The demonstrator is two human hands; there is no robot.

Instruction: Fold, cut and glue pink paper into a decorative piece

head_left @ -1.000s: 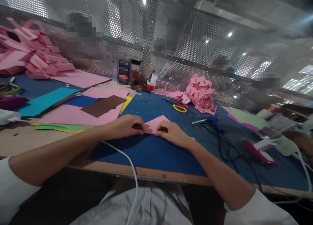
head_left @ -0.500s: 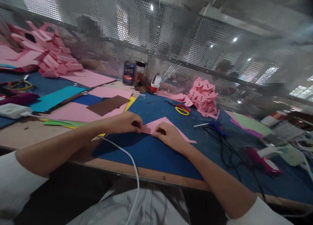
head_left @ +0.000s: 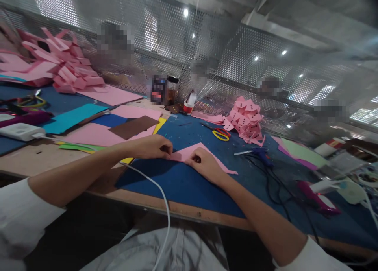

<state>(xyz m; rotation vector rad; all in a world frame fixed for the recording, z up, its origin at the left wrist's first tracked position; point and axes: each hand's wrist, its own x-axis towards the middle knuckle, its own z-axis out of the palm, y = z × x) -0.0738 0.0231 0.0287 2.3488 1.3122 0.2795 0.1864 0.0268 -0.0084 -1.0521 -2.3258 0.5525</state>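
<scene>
A folded piece of pink paper [head_left: 197,150] with a pointed top lies on the blue mat [head_left: 177,188] in front of me. At its left end, my left hand [head_left: 155,146] pinches the corner between thumb and fingers. My right hand [head_left: 203,163] has its fingers curled and pressed on the paper's near edge, a short way to the right. Part of the paper is hidden under that hand, and a narrow strip sticks out beyond it to the right.
Scissors [head_left: 221,134], a blue glue gun [head_left: 261,155] and a purple device [head_left: 319,198] lie to the right. Dotted pink paper pieces [head_left: 246,119] are heaped behind. Coloured sheets [head_left: 79,117] and folded pink strips [head_left: 67,64] spread leftward. A white cable [head_left: 156,184] crosses the table edge.
The view has shifted slightly. Both hands keep nearly the same place on the pink paper, with the left fingertips a little lower against its corner.
</scene>
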